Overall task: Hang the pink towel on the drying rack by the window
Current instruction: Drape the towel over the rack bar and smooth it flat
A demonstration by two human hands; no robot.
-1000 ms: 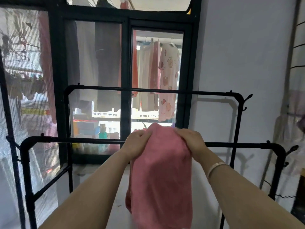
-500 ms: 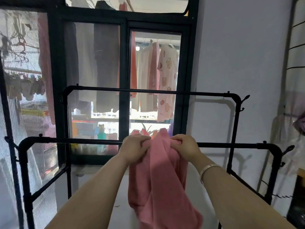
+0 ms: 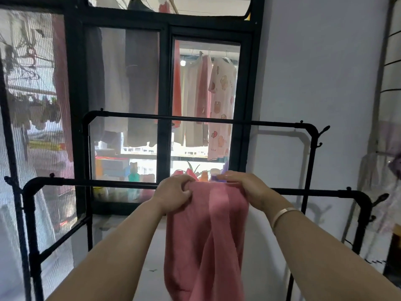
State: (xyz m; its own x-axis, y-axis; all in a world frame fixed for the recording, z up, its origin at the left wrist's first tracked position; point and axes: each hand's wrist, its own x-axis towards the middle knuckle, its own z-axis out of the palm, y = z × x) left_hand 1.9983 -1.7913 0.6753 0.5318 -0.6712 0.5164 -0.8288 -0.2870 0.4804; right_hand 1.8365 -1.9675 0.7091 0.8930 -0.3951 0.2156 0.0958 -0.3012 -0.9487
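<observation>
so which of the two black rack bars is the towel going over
The nearer, lower bar, the one both hands sit on. The pink towel hangs down from it between the left hand and right hand. The farther, higher bar by the window is bare.

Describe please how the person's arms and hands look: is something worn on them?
Both forearms are bare, with no sleeves in view. The right wrist carries a thin, pale, metallic-looking bangle. The left hand and right hand wear no gloves, and no rings are visible.
</observation>
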